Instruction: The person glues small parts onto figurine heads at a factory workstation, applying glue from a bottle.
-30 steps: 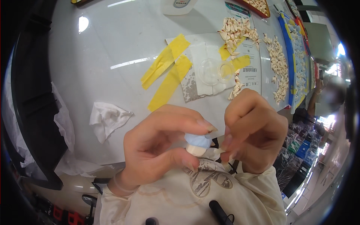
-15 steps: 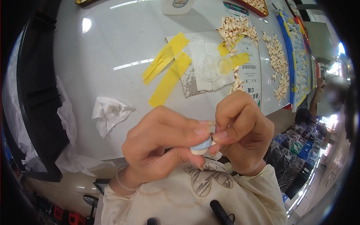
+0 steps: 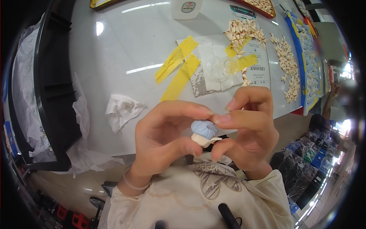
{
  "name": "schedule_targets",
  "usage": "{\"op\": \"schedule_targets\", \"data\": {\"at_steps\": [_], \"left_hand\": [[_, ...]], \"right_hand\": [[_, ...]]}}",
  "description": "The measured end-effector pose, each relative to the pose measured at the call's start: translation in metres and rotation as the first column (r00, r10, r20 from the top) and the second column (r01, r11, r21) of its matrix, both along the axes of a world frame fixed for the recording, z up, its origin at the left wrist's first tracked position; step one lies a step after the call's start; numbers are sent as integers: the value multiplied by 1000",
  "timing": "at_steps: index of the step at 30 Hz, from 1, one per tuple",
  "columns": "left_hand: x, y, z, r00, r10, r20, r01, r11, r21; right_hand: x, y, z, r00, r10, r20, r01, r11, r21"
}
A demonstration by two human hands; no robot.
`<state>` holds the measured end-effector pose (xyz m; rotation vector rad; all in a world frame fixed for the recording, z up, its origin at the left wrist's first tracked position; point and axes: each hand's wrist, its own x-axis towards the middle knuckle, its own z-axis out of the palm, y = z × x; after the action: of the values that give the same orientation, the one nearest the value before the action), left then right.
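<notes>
My left hand [image 3: 158,131] pinches a small rounded piece [image 3: 204,131] between thumb and index finger, in front of my chest. Its upper part is a ridged light-blue cap, the lower part is cream, and a thin cream point sticks out on the right. My right hand [image 3: 249,128] is close beside it with thumb and fingers apart; one fingertip meets my left index fingertip above the piece. Beyond the hands, clear round plastic lids or dishes [image 3: 222,68] lie on a white paper pad on the table. A crumpled white cloth [image 3: 122,110] lies to the left.
Yellow tape strips [image 3: 179,76] lie on the grey-white table [image 3: 114,49]. Several small cream pointed pieces [image 3: 288,65] are heaped at the right, near a blue tray [image 3: 301,57]. A white container [image 3: 186,8] stands at the back. A black rack [image 3: 53,95] is at the left.
My right thumb and fingers have spread away from the piece they were pinching. The piece is now turned, showing more of its blue cap, and stays in my left hand.
</notes>
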<state>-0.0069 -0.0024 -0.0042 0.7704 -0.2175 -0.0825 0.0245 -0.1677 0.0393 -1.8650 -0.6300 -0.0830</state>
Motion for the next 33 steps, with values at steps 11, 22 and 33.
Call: {"op": "schedule_targets", "data": {"at_steps": [11, 22, 33], "left_hand": [[2, 0, 19, 975, -144, -169, 134, 989, -65], [-3, -8, 25, 984, -27, -174, 82, 946, 315], [-5, -20, 23, 996, 24, -80, 11, 912, 411]], "right_hand": [[4, 7, -1, 927, 13, 374, 113, 943, -312], [22, -95, 12, 931, -339, 137, 354, 930, -97], [70, -291, 14, 754, -651, -87, 579, 722, -379]]}}
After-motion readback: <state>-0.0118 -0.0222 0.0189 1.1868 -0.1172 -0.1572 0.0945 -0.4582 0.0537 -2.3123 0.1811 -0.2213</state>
